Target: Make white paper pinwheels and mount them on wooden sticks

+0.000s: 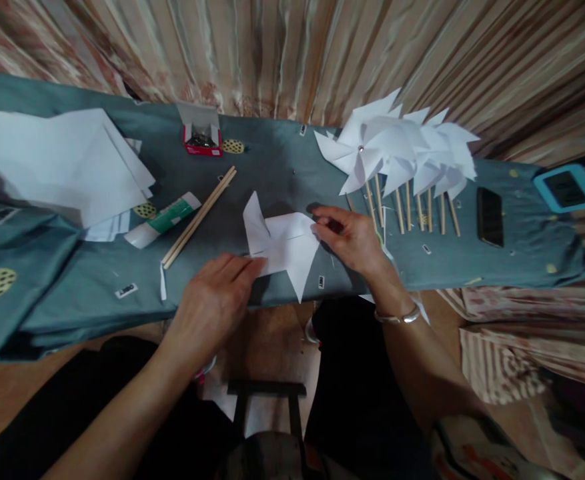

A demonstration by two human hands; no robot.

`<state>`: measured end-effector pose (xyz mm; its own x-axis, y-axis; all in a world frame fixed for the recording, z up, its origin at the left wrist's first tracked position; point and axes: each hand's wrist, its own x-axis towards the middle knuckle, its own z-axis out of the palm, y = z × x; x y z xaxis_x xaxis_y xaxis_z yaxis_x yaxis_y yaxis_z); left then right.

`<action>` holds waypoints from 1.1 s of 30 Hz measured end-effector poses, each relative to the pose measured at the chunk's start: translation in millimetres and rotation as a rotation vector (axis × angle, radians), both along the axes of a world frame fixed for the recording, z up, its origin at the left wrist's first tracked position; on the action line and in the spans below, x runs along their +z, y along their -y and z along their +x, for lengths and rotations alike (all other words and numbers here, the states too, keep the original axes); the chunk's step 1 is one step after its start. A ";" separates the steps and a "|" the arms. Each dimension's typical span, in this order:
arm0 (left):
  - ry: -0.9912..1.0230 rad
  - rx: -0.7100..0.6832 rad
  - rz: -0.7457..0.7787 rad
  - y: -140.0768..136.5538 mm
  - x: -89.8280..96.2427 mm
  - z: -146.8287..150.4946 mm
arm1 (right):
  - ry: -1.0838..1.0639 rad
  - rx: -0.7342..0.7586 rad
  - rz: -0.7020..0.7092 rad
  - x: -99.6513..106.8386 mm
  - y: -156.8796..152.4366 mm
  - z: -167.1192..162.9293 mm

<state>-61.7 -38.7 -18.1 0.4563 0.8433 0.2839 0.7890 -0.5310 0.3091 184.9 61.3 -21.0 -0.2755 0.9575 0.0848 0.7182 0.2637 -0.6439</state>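
Nearest to you is one dark stool (267,400) between your knees, its seat cut off by the bottom edge. Your left hand (212,303) lies flat on the near left corner of one half-folded white paper pinwheel (285,245), fingers straight and pressed together on the sheet. Your right hand (349,237) comes in from the right with one silver bangle (398,316) at the wrist; its fingertips are bunched in a pinch at the paper's right edge, though the fingers hide exactly how the paper is caught. The pinwheel lies at the middle of the near edge of the grey-blue cloth (72,293) covering the table, one point hanging over the edge.

Left of it lie two wooden sticks (199,217) side by side, touching, and one white and green glue tube (165,219) just beside them. Farther left is one loose stack of white paper sheets (67,163); the number of sheets cannot be made out.

To the right stand finished pinwheels (397,143) overlapping each other; about seven sticks show below them, but the blades merge and the count is unsure. One black phone (489,215) lies beyond them, and one blue-framed device (567,188) is near the frame's right edge.

At the far edge sits one open red box (202,137), its dark contents too small to identify.
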 end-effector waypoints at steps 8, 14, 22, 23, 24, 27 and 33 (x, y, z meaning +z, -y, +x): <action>-0.027 0.096 0.083 -15.0 0.0 -7.4 | -0.204 -0.090 -0.208 -4.2 15.1 17.8; -0.030 0.157 0.119 -21.4 5.6 -12.7 | -0.192 -0.031 -0.413 1.5 29.6 25.3; 0.094 -0.168 0.078 6.9 2.6 39.4 | -0.189 -0.078 -0.409 -0.1 36.6 21.1; 0.080 -0.173 0.064 9.2 -0.1 43.5 | -0.194 -0.088 -0.413 -0.3 37.4 21.5; 0.064 -0.178 0.056 10.6 -2.6 45.9 | -0.195 -0.090 -0.426 -0.3 38.4 22.4; 0.038 -0.179 0.043 11.0 -8.2 45.9 | -0.182 -0.051 -0.470 0.7 41.2 27.3; 0.031 -0.176 0.036 11.7 -7.8 39.8 | -0.117 -0.018 -0.269 10.1 42.0 38.0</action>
<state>-21.9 -50.4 -25.9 0.5868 0.7399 0.3290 0.6729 -0.6716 0.3101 223.0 19.3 -11.0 -0.2619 0.9546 -0.1420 0.6376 0.0607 -0.7679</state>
